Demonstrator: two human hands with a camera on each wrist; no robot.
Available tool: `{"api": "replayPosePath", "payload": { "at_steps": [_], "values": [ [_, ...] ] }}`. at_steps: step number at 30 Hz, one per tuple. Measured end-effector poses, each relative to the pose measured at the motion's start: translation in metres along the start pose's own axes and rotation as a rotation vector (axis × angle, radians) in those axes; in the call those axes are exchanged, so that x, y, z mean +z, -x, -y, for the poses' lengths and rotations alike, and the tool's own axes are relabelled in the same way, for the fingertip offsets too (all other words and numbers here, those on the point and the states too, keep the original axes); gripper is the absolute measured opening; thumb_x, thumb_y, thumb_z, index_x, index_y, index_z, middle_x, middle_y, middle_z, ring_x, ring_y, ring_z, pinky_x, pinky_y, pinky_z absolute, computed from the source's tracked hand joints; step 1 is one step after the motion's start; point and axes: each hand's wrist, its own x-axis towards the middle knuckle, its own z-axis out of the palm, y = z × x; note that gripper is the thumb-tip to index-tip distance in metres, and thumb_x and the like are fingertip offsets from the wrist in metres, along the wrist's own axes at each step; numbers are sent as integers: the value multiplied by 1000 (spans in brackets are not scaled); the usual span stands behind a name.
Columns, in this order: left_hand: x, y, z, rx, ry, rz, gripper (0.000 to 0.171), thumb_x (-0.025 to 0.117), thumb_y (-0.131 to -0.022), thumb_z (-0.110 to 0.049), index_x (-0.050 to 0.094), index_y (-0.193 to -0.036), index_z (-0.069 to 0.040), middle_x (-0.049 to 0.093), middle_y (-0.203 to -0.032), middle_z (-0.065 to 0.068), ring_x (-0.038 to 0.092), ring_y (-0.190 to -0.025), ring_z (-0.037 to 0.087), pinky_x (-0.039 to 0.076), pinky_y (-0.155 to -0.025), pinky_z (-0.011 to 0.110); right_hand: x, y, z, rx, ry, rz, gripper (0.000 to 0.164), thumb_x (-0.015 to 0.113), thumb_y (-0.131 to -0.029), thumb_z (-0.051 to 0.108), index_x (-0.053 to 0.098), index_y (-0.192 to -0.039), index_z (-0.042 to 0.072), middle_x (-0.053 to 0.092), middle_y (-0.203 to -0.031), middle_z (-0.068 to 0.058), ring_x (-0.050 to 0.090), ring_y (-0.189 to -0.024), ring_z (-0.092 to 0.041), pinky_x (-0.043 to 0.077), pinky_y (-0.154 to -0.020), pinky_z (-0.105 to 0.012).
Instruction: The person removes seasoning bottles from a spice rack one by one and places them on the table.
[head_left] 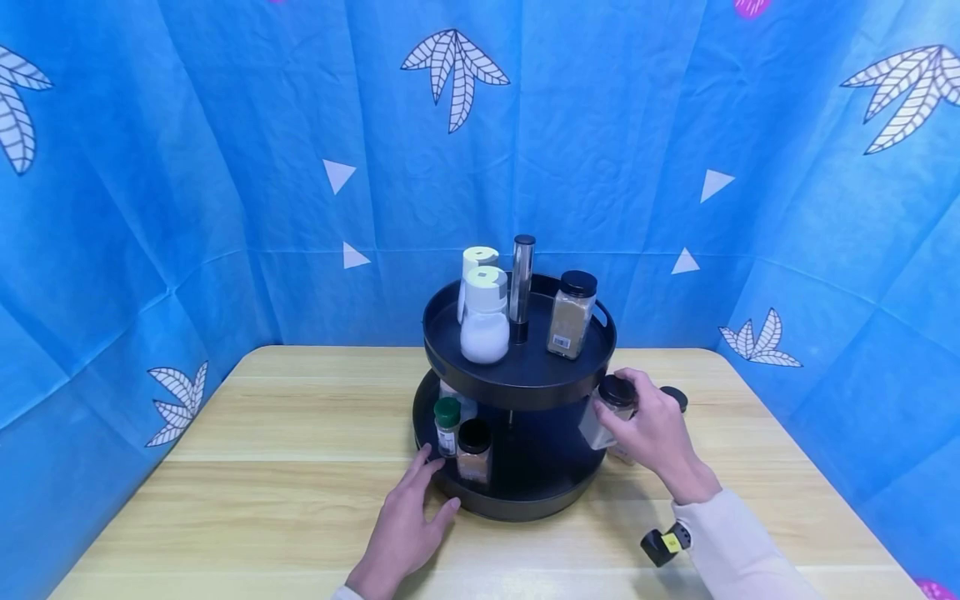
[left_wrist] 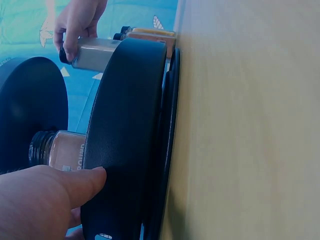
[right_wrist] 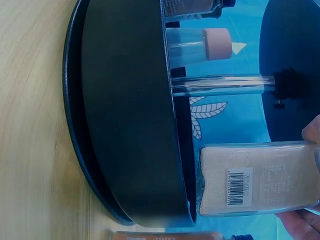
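Observation:
My right hand pinches a clear square spice jar by its black lid, at the right side of a black two-tier turntable. This spice jar, filled with pale powder and bearing a barcode label, is upright with its base near the lower tier's rim; contact with the tray is hard to tell. My left hand touches the lower tier's left front rim, thumb against the wall. Close to it on that tier stand a green-capped jar and a black-lidded jar of brown powder.
On the upper tier are two white bottles, a silver cylinder and another black-lidded jar. A pink-capped bottle stands on the lower tier. Behind my right hand, a black-lidded jar sits on the wooden table.

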Motion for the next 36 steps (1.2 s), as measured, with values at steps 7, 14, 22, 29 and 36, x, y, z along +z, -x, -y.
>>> {"api": "replayPosePath", "payload": {
  "at_steps": [7, 14, 22, 29, 36],
  "values": [
    [0, 0, 0, -2, 7, 3, 56, 73, -87, -23, 52, -135, -2, 31, -154, 16, 40, -132, 40, 36, -104, 54, -2, 0, 1, 5, 14, -8, 49, 81, -75, 15, 56, -113, -3, 69, -91, -17, 60, -64, -20, 51, -52, -34],
    [0, 0, 0, 0, 3, 4, 57, 73, -87, -23, 52, -135, -2, 30, -154, 16, 40, -132, 40, 36, -104, 53, -3, 1, 0, 1, 19, -17, 48, 81, -74, 14, 57, -112, -3, 69, -89, -18, 60, -63, -20, 51, -52, -35],
    [-1, 0, 0, -1, -1, 5, 56, 73, -87, -24, 52, -135, -3, 30, -154, 15, 39, -133, 40, 36, -105, 53, -5, 2, -2, -2, 23, -27, 48, 81, -74, 15, 57, -112, -4, 68, -87, -17, 61, -64, -22, 51, -52, -36],
    [-1, 0, 1, -1, 1, 5, 56, 73, -87, -24, 52, -135, -3, 31, -154, 16, 39, -133, 40, 36, -105, 53, -7, 2, -3, 7, 26, -30, 48, 81, -73, 14, 58, -111, -4, 68, -86, -17, 62, -64, -22, 52, -53, -37],
    [0, 0, 1, 6, -2, 3, 56, 73, -87, -24, 53, -135, -3, 31, -154, 16, 40, -132, 40, 36, -104, 54, -8, 4, -6, 6, 33, -45, 48, 82, -73, 15, 58, -110, -3, 68, -83, -16, 60, -63, -21, 50, -53, -37]
  ]
}}
